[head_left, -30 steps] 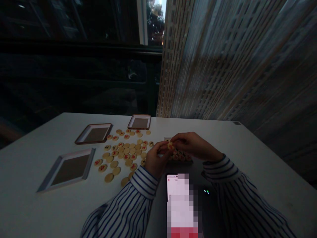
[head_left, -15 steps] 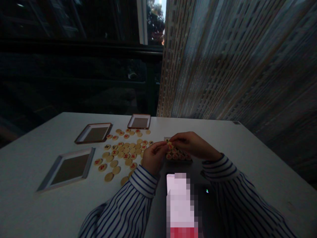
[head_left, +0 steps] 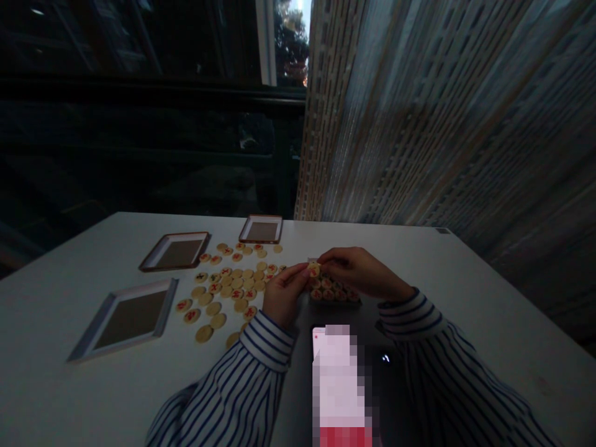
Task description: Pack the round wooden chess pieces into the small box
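My left hand is closed in a pinch on a round, pale xiangqi piece with a red character on its face. From the other side, the fingertips of my right hand meet the same piece, its thumb and fingers drawn together. Just below and behind it sits a small box filled with rows of similar pieces, red characters showing at its near side. My right hand covers part of that box. To the left, many loose pieces lie spread on the white table, some with blank sides up.
Three shallow trays or lids stand at the left and back: a grey-white one, a brown-rimmed one and another brown-rimmed one. A lit phone lies near me beside a dark object. A curtain hangs beyond the table.
The piece between my hands has turned so its red-marked face shows more clearly. My left fingers have shifted slightly left; my right hand stays nearly in place.
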A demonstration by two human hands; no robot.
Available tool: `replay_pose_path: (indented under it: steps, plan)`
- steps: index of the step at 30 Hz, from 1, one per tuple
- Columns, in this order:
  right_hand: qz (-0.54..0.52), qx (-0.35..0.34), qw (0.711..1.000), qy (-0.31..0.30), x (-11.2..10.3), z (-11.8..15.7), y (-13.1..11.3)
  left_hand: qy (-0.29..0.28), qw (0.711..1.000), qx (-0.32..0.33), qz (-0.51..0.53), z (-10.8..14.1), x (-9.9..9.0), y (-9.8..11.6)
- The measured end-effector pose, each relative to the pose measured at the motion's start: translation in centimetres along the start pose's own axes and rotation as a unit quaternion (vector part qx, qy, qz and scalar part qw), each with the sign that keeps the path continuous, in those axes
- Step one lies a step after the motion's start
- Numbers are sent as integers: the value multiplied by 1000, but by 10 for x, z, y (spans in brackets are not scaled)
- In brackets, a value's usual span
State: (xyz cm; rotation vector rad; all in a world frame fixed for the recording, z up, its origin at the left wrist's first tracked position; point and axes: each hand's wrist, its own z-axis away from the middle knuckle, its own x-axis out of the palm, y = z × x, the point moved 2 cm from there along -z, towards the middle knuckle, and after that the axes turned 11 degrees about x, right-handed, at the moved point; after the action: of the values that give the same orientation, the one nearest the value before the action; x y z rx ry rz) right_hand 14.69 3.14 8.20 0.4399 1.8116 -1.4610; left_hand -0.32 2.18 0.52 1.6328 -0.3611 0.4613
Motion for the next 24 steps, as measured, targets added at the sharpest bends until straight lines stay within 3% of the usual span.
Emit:
replay_pose_path:
  steps: [10, 24]
  plan:
    - [-28, 13, 999, -15, 6, -1, -2, 22, 999, -33, 29, 3, 3, 2]
    - [-67, 21, 997, -14, 7, -3, 4, -16, 997, -59, 37, 6, 4, 0]
